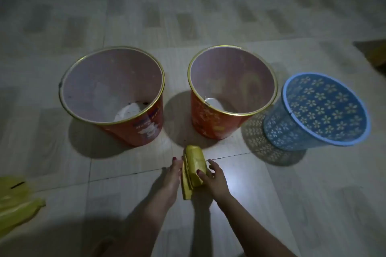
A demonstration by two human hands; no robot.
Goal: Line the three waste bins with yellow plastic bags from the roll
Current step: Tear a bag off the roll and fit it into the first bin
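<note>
A pale tiled floor (261,183) fills nearly the whole view, dim except for a bright patch near the hands. Three waste bins stand on it in a row, all unlined. The left red bin (144,129) is the widest, with a gold rim and a pinkish inside; something white lies at its bottom, with a few dark specks beside it. The middle red bin (211,123), just to its right and apart from it, has the same gold rim and a white scrap inside. The blue bin (296,137) stands at the far right, near the middle one, its wall pierced with a flower pattern (it throws a patterned shadow on the tiles).

At the lower left edge lies a loose yellow bag (14,204), spread flat and well apart from the bins.

In front of the middle bin, close to the floor, sits the roll of yellow bags (195,160). The right hand (215,179) wraps it from the right side, thumb pressed on top and fingers closed on it. The left hand (172,175) touches its left side, fingers extended along the loose layers of plastic that hang down from the roll; whether it pinches them I cannot tell.
</note>
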